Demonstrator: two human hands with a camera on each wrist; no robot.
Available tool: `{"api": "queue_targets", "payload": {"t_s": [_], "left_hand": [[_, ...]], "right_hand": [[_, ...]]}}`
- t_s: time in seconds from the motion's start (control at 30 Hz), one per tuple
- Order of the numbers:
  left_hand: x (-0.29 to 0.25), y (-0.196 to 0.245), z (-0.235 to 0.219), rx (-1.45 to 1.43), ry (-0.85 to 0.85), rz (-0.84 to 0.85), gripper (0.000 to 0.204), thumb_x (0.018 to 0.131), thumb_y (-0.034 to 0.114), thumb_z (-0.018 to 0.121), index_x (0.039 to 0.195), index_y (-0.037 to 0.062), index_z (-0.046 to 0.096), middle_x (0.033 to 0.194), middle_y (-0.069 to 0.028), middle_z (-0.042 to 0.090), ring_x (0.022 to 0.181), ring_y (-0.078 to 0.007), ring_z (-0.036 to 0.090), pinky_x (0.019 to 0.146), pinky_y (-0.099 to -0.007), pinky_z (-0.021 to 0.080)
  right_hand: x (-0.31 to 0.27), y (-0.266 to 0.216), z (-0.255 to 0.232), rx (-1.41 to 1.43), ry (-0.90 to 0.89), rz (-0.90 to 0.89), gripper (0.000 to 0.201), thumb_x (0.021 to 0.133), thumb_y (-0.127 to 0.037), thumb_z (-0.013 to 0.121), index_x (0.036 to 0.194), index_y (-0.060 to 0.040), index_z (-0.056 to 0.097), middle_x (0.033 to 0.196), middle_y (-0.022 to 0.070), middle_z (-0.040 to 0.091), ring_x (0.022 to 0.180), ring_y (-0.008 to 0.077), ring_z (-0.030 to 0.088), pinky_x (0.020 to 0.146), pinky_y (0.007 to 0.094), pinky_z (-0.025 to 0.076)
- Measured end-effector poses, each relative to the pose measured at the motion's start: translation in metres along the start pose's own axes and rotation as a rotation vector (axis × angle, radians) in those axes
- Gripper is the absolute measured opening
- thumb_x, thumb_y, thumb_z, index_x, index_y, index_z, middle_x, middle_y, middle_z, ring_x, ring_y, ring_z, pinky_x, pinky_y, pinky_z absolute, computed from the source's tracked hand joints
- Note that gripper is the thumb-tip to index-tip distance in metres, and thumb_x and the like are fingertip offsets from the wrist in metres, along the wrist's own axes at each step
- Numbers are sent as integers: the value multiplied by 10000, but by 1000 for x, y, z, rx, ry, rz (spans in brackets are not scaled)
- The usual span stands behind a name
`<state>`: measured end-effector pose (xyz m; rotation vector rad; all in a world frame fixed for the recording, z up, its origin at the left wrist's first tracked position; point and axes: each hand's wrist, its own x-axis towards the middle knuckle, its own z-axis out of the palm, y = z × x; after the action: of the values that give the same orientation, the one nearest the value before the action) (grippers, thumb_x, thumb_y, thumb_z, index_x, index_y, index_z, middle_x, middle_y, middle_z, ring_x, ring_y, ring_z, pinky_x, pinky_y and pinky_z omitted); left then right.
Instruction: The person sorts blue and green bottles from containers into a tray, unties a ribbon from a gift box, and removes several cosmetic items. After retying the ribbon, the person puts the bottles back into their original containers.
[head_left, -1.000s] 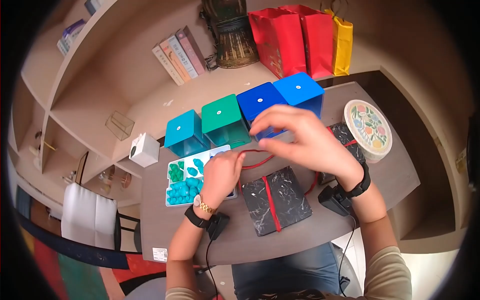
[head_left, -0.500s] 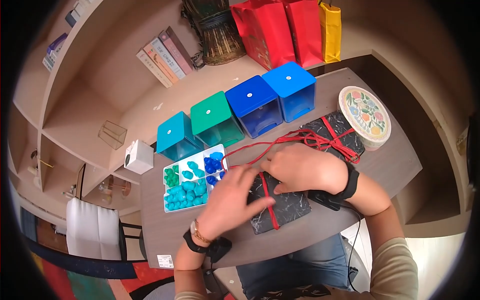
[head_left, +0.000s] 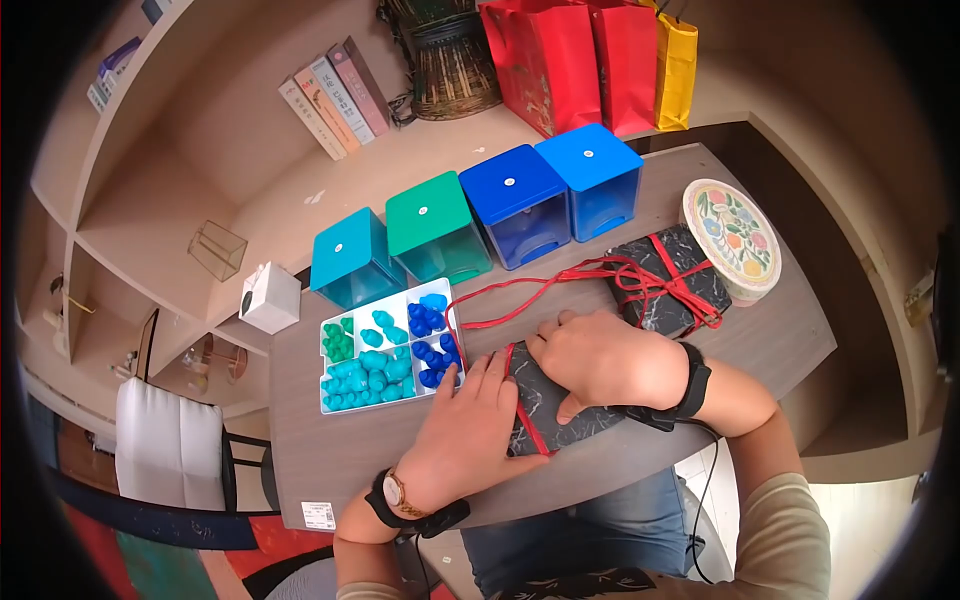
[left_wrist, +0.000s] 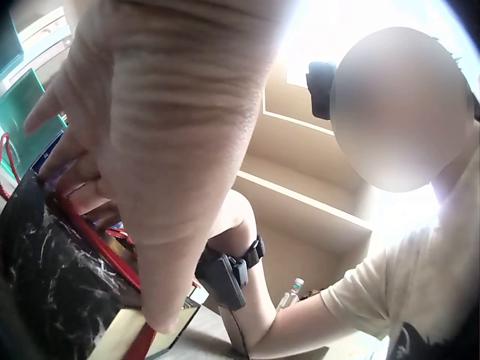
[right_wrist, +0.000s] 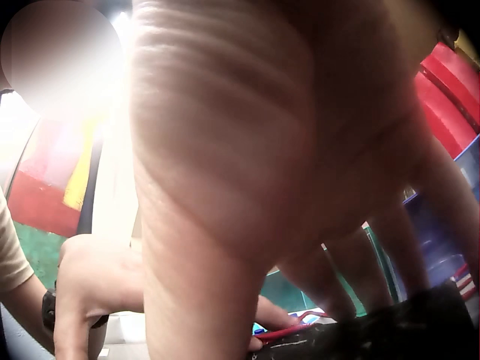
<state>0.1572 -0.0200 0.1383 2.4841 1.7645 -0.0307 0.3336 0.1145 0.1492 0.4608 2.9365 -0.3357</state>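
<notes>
A black marbled box lies at the table's front, with a red ribbon across its left part. My left hand rests along the box's left side, fingers spread and pointing away, thumb near the front edge. In the left wrist view its thumb touches the box beside a pale gold edge. My right hand lies over the box's back and right part, fingers bent down, thumb on top. The right wrist view shows its fingers reaching down to the black surface. The palms hide part of the box.
A white divided tray with green and blue pieces stands left of the box. Four lidded bins, including a green one, line the back. A second black box with a red bow and a round floral box are at right.
My left hand has come down from above the table onto the box's left side. My right hand has lowered from over the bins to the box. The ribbon loops have moved rightward.
</notes>
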Motion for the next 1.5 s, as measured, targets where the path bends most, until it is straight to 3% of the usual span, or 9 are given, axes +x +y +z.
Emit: {"api": "queue_targets", "payload": {"t_s": [0.17,0.27,0.4,0.63,0.83,1.13,1.23,1.33,1.5], "left_hand": [[-4,3,-9,-34,-84,-106,993,735,691,775,1270,-107,524,1491,-317,439,1389,-457,448,1082,-567,435],[-3,3,-6,-112,-66,-122,1027,716,719,765,1262,-118,530,1508,-321,425,1391,-476,441,1007,-590,494],[-3,10,8,40,63,-87,1088,696,745,762,1318,-114,519,1519,-316,406,1402,-480,418,989,-601,501],[-4,14,11,56,66,-107,964,743,638,792,1297,-102,520,1494,-344,424,1366,-497,459,1013,-581,486],[-8,14,10,44,98,-101,689,749,386,784,1209,-71,551,1465,-347,448,1276,-459,549,969,-501,538],[-12,-4,-2,85,-154,-281,625,751,428,818,1084,-58,609,1040,-168,623,1030,-340,635,835,-473,562],[-7,-10,-13,81,-213,-267,729,745,491,831,1163,-63,608,1171,-210,628,1096,-352,633,874,-468,556],[-10,-14,-6,74,63,-85,820,746,505,833,1279,-60,568,1355,-233,576,1186,-362,612,955,-461,529],[-7,-19,5,86,161,8,858,737,381,846,1396,-46,498,1470,-214,503,1231,-324,575,988,-444,493]], "right_hand": [[3,1,-2,10,-54,-1,832,685,-431,886,1273,83,599,1148,176,670,1148,369,623,875,449,563],[2,-3,1,-9,-107,34,1032,668,-519,883,1418,73,492,1380,235,567,1312,425,523,982,565,506],[7,-18,6,-63,-202,-72,1299,648,-647,855,1580,26,251,1645,280,226,1492,505,268,1092,750,308],[8,-15,15,-59,-126,-93,1182,667,-554,849,1553,22,319,1579,317,308,1433,498,352,1084,703,340],[6,-8,13,-64,-60,-132,1111,632,-467,850,1542,-42,376,1458,334,429,1325,481,454,1036,595,404],[0,0,10,-46,-5,-161,1213,564,-361,899,1600,-121,318,1414,329,472,1268,475,502,1010,539,438],[0,-2,9,-29,-31,-133,1230,553,-358,911,1602,-127,313,1405,317,481,1263,467,507,999,533,448],[2,-1,9,-22,-34,-123,1255,547,-376,920,1599,-87,300,1395,306,490,1255,459,512,991,533,454],[2,-3,7,-10,-38,-103,1275,540,-387,932,1568,24,301,1384,298,501,1255,448,511,994,539,460]]}}
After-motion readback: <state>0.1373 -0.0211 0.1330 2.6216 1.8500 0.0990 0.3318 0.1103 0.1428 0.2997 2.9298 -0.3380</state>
